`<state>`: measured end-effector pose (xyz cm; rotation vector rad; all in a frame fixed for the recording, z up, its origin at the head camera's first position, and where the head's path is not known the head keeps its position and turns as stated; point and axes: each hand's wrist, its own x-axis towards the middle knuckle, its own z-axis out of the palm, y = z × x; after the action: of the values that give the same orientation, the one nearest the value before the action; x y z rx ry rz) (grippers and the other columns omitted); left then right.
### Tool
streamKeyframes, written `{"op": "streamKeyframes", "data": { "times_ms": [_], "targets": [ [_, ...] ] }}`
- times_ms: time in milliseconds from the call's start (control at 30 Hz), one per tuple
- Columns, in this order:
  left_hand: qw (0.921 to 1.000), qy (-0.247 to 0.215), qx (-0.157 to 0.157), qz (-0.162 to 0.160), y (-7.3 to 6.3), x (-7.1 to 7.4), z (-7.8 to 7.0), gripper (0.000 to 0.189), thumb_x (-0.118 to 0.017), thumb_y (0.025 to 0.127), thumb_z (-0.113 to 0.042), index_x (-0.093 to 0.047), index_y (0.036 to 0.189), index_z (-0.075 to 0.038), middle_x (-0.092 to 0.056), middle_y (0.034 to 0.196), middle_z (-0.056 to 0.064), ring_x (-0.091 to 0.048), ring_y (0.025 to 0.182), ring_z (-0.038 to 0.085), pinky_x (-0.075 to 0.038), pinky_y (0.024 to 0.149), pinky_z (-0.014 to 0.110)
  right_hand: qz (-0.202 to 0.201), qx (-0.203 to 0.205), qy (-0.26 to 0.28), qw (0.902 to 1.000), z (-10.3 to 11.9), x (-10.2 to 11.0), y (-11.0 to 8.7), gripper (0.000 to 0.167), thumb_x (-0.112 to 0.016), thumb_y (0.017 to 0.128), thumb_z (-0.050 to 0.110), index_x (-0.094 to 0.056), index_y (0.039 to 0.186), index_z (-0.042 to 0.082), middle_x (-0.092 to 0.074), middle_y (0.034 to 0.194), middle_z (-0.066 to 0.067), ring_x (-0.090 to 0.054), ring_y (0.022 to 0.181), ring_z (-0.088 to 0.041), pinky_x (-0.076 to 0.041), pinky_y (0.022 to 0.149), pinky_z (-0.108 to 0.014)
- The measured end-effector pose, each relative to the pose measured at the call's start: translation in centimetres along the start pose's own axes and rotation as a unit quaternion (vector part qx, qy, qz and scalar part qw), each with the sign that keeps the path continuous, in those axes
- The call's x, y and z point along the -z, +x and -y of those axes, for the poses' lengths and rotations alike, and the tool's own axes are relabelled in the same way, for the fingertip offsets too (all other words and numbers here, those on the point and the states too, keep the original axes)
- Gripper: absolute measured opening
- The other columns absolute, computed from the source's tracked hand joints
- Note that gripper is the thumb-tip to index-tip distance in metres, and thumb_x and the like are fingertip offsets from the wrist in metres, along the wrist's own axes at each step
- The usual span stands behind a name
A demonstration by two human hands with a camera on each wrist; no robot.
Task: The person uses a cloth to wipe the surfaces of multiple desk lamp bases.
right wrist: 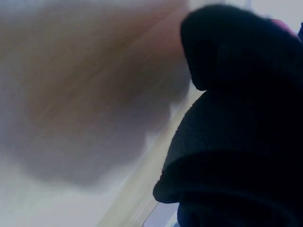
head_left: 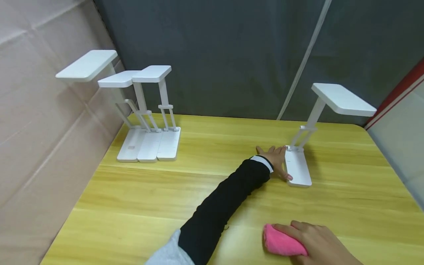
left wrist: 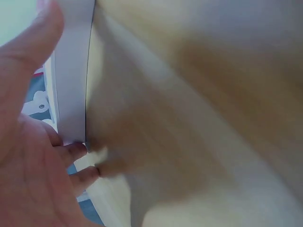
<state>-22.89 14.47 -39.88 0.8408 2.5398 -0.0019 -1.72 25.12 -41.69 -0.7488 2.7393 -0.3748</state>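
A white folding desk lamp (head_left: 296,165) stands on the right part of the table, its flat head raised on a hinged arm. My left hand (head_left: 275,160) lies along the left side of its base, thumb by the near end and fingers spread toward the hinge. In the left wrist view, the thumb (left wrist: 38,35) and fingertips touch the pale side of the base (left wrist: 73,85). Close to me, my right hand (head_left: 313,243) grips a folded pink cloth (head_left: 283,241) on the tabletop. Dark fabric (right wrist: 236,127) hides that hand in the right wrist view.
Three similar white lamps stand side by side at the back left, with bases (head_left: 150,145) together and heads (head_left: 87,66) raised. The wooden table (head_left: 132,209) meets a dark grey partition (head_left: 215,55) behind and a beige cloth wall (head_left: 43,129) on the left.
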Motion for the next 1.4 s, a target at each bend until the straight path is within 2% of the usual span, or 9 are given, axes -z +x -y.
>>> {"op": "streamKeyframes", "data": {
  "times_ms": [167, 400, 467, 567, 700, 833, 967, 1133, 1400],
  "targets": [
    [0.9996, 0.007, 0.029, 0.001, 0.7, 1.0, -0.8, 0.112, -0.059, 0.071, -0.077, 0.002, 0.154, -0.033, -0.005, 0.157, -0.021, -0.003, 0.143, 0.004, -0.008, 0.110, 0.057, -0.012, 0.012, -0.020, 0.9996, -0.6, 0.1, -0.4, 0.058, -0.074, 0.079, 0.040, -0.055, 0.133, 0.031, -0.066, 0.107, 0.005, -0.063, 0.089, -0.018, -0.054, 0.064, -0.040],
    [0.9954, 0.042, -0.022, -0.083, 3.4, -1.3, 1.2, 0.105, -0.034, 0.075, -0.087, 0.021, 0.148, -0.034, 0.006, 0.156, -0.021, 0.005, 0.142, 0.005, 0.001, 0.109, 0.062, 0.000, -0.003, -0.007, 1.0000, -1.7, 0.4, -0.7, 0.057, -0.071, 0.081, 0.046, -0.056, 0.132, 0.027, -0.065, 0.105, 0.006, -0.062, 0.084, -0.012, -0.054, 0.062, -0.038],
    [0.9919, 0.041, -0.043, -0.112, 3.0, -1.1, 2.4, 0.099, -0.029, 0.080, -0.084, 0.021, 0.148, -0.032, 0.006, 0.157, -0.018, 0.005, 0.143, 0.006, 0.003, 0.109, 0.062, 0.000, -0.012, -0.006, 0.9999, -2.1, 0.5, -0.8, 0.058, -0.072, 0.080, 0.046, -0.056, 0.133, 0.026, -0.066, 0.107, 0.003, -0.064, 0.088, -0.018, -0.054, 0.064, -0.042],
    [0.9866, 0.027, -0.066, -0.147, 1.0, 0.1, 6.3, 0.091, -0.030, 0.088, -0.074, 0.015, 0.152, -0.026, 0.003, 0.159, -0.010, 0.004, 0.144, 0.010, 0.006, 0.109, 0.061, -0.021, -0.013, -0.025, 0.9994, -2.7, 0.5, -1.0, 0.059, -0.075, 0.077, 0.042, -0.058, 0.131, 0.025, -0.066, 0.109, 0.002, -0.064, 0.092, -0.023, -0.054, 0.065, -0.043],
    [0.9813, 0.011, -0.035, -0.189, -3.0, 0.7, 14.9, 0.079, -0.035, 0.098, -0.057, 0.003, 0.154, -0.018, -0.003, 0.160, 0.001, 0.002, 0.145, 0.019, 0.006, 0.108, 0.063, -0.045, -0.004, -0.042, 0.9981, -2.9, 0.2, -0.5, 0.061, -0.073, 0.078, 0.047, -0.055, 0.133, 0.031, -0.066, 0.108, 0.004, -0.064, 0.092, -0.020, -0.053, 0.064, -0.038],
    [0.9762, -0.044, 0.021, -0.211, -7.4, -0.7, 24.1, 0.065, -0.044, 0.101, -0.037, -0.016, 0.154, -0.011, -0.015, 0.158, 0.008, -0.008, 0.144, 0.027, 0.002, 0.107, 0.066, -0.054, 0.007, -0.035, 0.9979, -2.6, -0.3, 0.3, 0.068, -0.065, 0.076, 0.065, -0.051, 0.136, 0.036, -0.066, 0.109, 0.002, -0.065, 0.090, -0.020, -0.053, 0.062, -0.037],
    [0.9688, -0.112, 0.059, -0.213, -10.2, -3.0, 30.9, 0.059, -0.050, 0.100, -0.026, -0.027, 0.151, -0.007, -0.025, 0.155, 0.014, -0.017, 0.142, 0.031, -0.001, 0.106, 0.068, -0.094, 0.039, -0.053, 0.9934, -2.5, -0.6, 1.0, 0.069, -0.069, 0.074, 0.064, -0.053, 0.135, 0.036, -0.066, 0.107, 0.004, -0.064, 0.087, -0.017, -0.052, 0.060, -0.035],
    [0.9668, -0.158, 0.060, -0.192, -10.8, -4.7, 34.6, 0.068, -0.055, 0.097, -0.034, -0.023, 0.152, -0.010, -0.020, 0.157, 0.010, -0.005, 0.145, 0.030, 0.005, 0.103, 0.071, -0.094, 0.071, -0.036, 0.9923, -2.7, -0.1, 1.7, 0.067, -0.079, 0.073, 0.035, -0.053, 0.135, 0.032, -0.062, 0.101, 0.013, -0.054, 0.077, 0.000, -0.047, 0.056, -0.029],
    [0.9699, -0.148, 0.051, -0.187, -10.6, -4.3, 35.2, 0.069, -0.059, 0.094, -0.040, -0.031, 0.150, -0.011, -0.026, 0.155, 0.006, -0.004, 0.145, 0.027, 0.011, 0.101, 0.070, -0.073, 0.054, 0.004, 0.9959, -2.1, 0.6, 2.4, 0.070, -0.077, 0.069, 0.018, -0.055, 0.134, 0.032, -0.055, 0.096, 0.021, -0.045, 0.073, 0.005, -0.044, 0.055, -0.026]
  ]
}}
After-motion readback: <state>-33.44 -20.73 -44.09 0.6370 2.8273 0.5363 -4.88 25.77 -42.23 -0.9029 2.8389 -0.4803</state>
